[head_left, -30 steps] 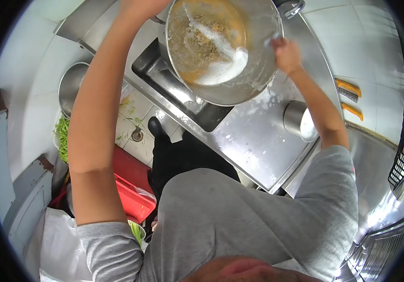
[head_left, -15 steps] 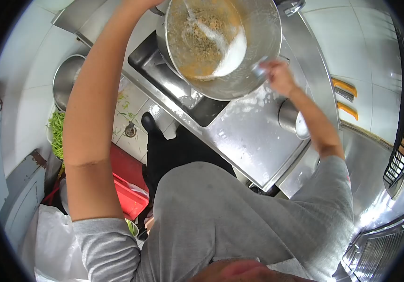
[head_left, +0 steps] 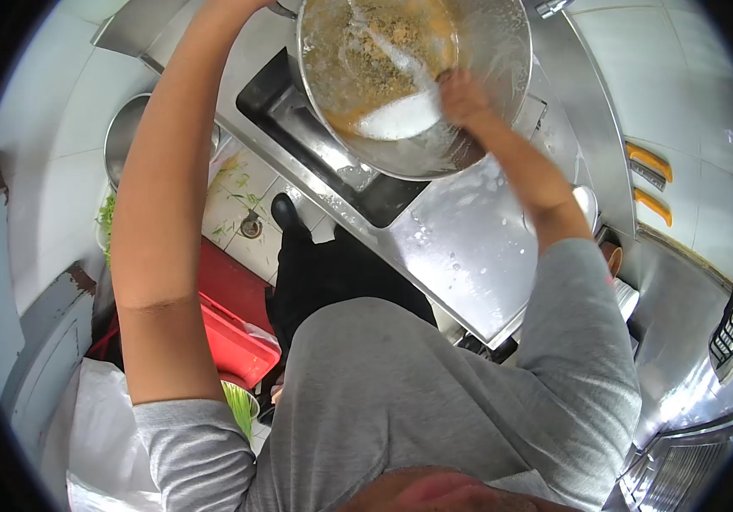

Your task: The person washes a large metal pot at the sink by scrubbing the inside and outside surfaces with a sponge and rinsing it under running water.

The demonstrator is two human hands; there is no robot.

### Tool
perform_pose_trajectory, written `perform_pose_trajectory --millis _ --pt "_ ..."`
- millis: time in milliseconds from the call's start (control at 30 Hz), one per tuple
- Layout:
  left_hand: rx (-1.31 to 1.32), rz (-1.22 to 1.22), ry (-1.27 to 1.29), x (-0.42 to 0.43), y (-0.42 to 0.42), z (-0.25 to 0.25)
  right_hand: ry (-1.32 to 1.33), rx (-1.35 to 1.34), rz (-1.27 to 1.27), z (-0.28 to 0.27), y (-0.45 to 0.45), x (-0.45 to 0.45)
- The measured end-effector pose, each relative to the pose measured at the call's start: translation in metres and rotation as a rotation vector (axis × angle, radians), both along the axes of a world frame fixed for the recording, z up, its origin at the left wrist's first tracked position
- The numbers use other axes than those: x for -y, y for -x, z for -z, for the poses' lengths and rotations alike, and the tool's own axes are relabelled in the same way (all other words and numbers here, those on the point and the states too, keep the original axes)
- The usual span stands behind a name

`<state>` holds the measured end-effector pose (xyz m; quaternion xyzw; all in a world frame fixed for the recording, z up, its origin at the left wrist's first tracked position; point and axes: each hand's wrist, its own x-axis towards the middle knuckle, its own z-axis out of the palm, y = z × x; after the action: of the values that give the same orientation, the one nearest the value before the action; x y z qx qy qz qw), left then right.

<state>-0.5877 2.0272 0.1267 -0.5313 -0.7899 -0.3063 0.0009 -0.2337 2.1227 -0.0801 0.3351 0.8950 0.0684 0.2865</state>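
Observation:
A large metal pot (head_left: 494, 51) is tilted above the sink (head_left: 332, 158) at the top of the view. Brownish liquid with dark grains and white foam lies inside it. My left hand (head_left: 251, 3) is at the top edge, beside the pot's handle; its fingers are cut off by the frame. Inside the pot, near the right side of the foam, my right hand (head_left: 467, 98) is blurred with its fingers bent together. What it holds is hidden in this frame.
Two orange-handled tools (head_left: 649, 162) hang on the right wall. A smaller metal pot (head_left: 586, 205) is partly behind my right forearm. A metal bowl (head_left: 121, 141) and green vegetables (head_left: 105, 224) are at the left, a red bin (head_left: 238, 346) below. A faucet (head_left: 552, 8) is top right.
My right hand has moved left from the pot's right rim to its inside, near the foam. The small object seen earlier in its fingers no longer shows. The tilted pot has shifted slightly.

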Motion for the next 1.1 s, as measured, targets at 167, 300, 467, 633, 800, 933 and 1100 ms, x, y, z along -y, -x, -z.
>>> perform_pose_trajectory --millis 167,300,467,633,800,933,1100 --pt "-0.009 -0.021 0.021 0.003 -0.005 -0.003 0.596 -0.060 0.118 -0.018 0.023 0.067" --pt "0.007 -0.020 0.033 0.003 -0.003 -0.004 0.302 -0.074 -0.016 -0.044 -0.017 0.023" --pt "-0.022 -0.065 0.052 0.002 -0.009 -0.006 0.631 -0.208 -0.033 -0.004 0.038 0.086" --pt "-0.064 -0.080 0.050 0.003 -0.011 -0.007 0.942 -1.390 0.851 -0.073 0.223 0.085" --pt "-0.024 -0.018 0.130 -0.002 0.001 0.001 0.829 -1.641 0.772 -0.061 0.222 0.102" --pt "0.007 -0.068 0.132 -0.001 -0.008 -0.003 0.542 -2.009 0.666 -0.112 0.239 0.076" --pt "0.005 -0.029 0.076 0.001 -0.005 -0.002 0.352 -2.256 0.994 -0.140 0.267 0.001"
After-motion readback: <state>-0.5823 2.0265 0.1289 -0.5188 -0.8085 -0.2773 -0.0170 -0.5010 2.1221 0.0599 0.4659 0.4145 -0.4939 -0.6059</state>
